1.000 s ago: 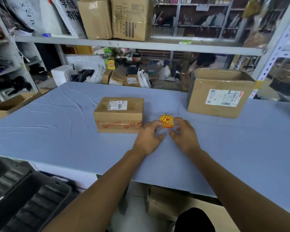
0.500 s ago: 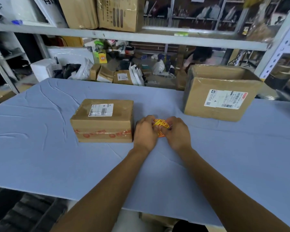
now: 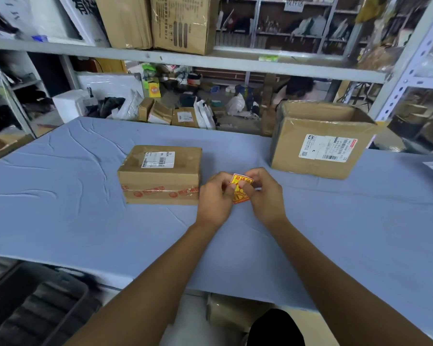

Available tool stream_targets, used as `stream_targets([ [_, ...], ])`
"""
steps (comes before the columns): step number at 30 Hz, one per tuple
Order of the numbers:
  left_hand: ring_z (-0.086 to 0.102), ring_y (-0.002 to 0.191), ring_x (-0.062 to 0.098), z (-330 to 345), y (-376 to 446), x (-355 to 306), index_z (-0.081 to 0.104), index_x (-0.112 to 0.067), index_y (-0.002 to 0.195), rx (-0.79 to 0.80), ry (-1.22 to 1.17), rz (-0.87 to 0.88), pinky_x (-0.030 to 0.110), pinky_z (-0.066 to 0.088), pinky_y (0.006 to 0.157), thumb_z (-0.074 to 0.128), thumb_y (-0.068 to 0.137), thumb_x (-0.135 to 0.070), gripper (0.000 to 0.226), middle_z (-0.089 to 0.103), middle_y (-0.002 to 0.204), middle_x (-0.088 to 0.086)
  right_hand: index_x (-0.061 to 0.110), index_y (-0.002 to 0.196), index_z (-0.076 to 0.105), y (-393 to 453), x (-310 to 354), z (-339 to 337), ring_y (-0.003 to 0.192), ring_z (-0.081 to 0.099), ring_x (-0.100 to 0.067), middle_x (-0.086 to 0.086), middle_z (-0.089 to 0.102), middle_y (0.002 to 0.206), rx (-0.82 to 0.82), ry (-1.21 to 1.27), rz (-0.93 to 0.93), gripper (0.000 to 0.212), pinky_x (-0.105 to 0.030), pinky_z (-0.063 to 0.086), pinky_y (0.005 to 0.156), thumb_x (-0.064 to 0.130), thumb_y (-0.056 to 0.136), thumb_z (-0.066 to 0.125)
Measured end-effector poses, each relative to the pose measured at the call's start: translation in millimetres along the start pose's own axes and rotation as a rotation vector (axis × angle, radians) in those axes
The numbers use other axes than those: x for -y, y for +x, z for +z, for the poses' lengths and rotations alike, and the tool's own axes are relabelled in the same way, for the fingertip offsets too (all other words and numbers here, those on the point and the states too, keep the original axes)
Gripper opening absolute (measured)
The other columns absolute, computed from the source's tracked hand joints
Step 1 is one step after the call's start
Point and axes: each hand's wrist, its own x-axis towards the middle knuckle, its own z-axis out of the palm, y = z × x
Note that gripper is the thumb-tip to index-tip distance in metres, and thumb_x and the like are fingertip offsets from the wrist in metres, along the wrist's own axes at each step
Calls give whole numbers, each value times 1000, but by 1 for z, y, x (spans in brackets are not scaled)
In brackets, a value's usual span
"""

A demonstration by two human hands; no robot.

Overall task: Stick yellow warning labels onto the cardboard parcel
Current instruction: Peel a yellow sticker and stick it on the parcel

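A small cardboard parcel with a white shipping label on top and red-printed tape around its front lies on the blue table. Just right of it, my left hand and my right hand together pinch a small stack of yellow warning labels with red print, raised slightly off the table. My fingers cover the labels' side edges. Both hands are a short way from the parcel and do not touch it.
A larger cardboard box with a white label stands at the back right of the table. A grey shelf with boxes runs overhead behind. Clutter and small parcels lie beyond the far edge. A dark crate sits below at the left.
The labels lay on the table under my fingertips; both hands have closed on them and lifted them slightly. The view has shifted, and the parcel has not moved on the table.
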Motion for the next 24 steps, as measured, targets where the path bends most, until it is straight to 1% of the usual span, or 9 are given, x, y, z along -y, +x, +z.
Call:
stream_targets([
  [2, 69, 81, 28, -13, -11, 0, 67, -16, 93, -3, -95, -51, 48, 58, 79, 57, 91, -7, 13, 73, 85, 9, 15, 89, 66, -9, 9, 5, 72, 65, -8, 1, 70, 82, 44, 69, 24, 7, -16, 51, 66, 11, 86, 69],
  [4, 69, 82, 32, -29, -26, 2, 65, -21, 89, -5, -176, -87, 53, 57, 79, 56, 90, -7, 16, 73, 84, 11, 11, 89, 69, -21, 18, 16, 77, 67, -26, -10, 72, 88, 68, 106, 17, 4, -34, 53, 70, 12, 85, 69],
  [5, 69, 82, 33, -38, -33, 5, 64, -24, 87, -9, -204, -103, 53, 57, 79, 57, 88, -10, 16, 73, 84, 11, 11, 87, 68, -27, 22, 23, 75, 65, -30, -13, 71, 87, 85, 111, 13, 3, -36, 51, 68, 13, 85, 69],
  [8, 66, 72, 23, -66, -52, 15, 65, -24, 84, -50, -231, -134, 47, 56, 76, 57, 87, -18, 10, 71, 78, 5, 17, 78, 64, -47, 35, 45, 61, 53, -18, -8, 63, 68, 179, 132, 15, 12, -31, 41, 59, 11, 86, 69],
  [11, 61, 71, 12, -93, -66, 26, 69, -15, 85, -78, -159, -141, 32, 50, 73, 55, 92, -14, 16, 69, 77, -2, 21, 76, 64, -65, 44, 65, 59, 54, -8, 2, 64, 64, 291, 177, 5, 16, -25, 43, 59, 12, 88, 67],
  [13, 59, 70, 4, -106, -71, 31, 70, -17, 87, -49, -95, -138, 21, 47, 71, 54, 95, -10, 20, 69, 78, -7, 21, 78, 66, -72, 46, 73, 60, 56, -4, 6, 64, 65, 302, 188, 15, 11, -24, 45, 62, 18, 90, 67],
  [16, 58, 69, -9, -111, -73, 32, 71, -21, 89, -2, -36, -122, 9, 43, 67, 54, 96, -9, 22, 69, 81, -8, 17, 82, 68, -70, 47, 74, 55, 54, 3, 12, 62, 59, 279, 214, 54, 8, -23, 44, 63, 14, 90, 66],
  [20, 57, 70, -11, -108, -73, 29, 71, -16, 93, 7, 16, -111, 4, 41, 64, 57, 94, -9, 15, 67, 80, -9, 19, 80, 67, -68, 47, 70, 50, 54, 3, 19, 62, 52, 309, 213, 95, 16, -22, 42, 60, 8, 90, 65],
  [24, 58, 73, -8, -109, -75, 29, 69, -14, 93, -18, -11, -109, 6, 42, 65, 59, 93, -8, 11, 65, 79, -16, 14, 81, 69, -71, 50, 68, 48, 55, 1, 11, 62, 52, 344, 211, 119, 12, -17, 44, 56, 8, 91, 63],
])
